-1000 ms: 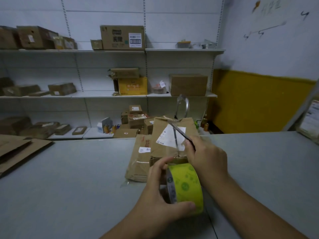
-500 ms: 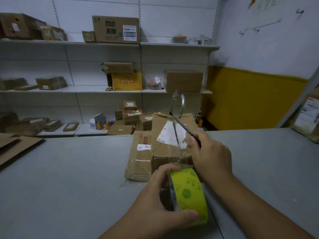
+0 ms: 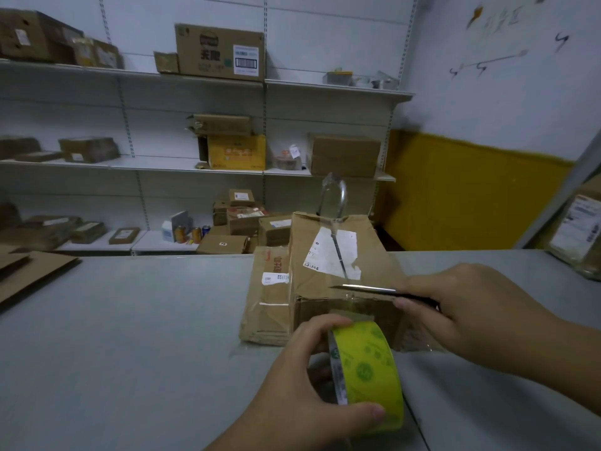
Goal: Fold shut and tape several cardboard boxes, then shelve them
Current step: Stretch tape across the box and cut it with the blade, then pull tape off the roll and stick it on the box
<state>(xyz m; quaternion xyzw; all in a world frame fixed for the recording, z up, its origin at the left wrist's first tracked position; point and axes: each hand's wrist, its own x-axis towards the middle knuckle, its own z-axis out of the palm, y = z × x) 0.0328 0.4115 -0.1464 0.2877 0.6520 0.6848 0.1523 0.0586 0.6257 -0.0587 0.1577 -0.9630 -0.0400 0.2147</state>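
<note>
From my remote seat I see the left hand [image 3: 302,382] curled around the yellow-green tape roll [image 3: 369,369], thumb under its near rim, just above the grey bench [image 3: 130,336]. The right hand [image 3: 461,317] grips a slim metal blade [image 3: 364,289] by its dark handle. The tip points left across the near top edge of the cardboard box [image 3: 374,252]. That box sits on the bench at centre, beyond the roll. A clear tape strip runs over its white label and stands up in a loop [image 3: 333,193] at the far side. A flatter parcel [image 3: 266,304] lies touching its left side. Flattened cardboard [image 3: 29,271] rests at the far left. Wall shelves [image 3: 162,166] beyond the bench carry more boxes.
</note>
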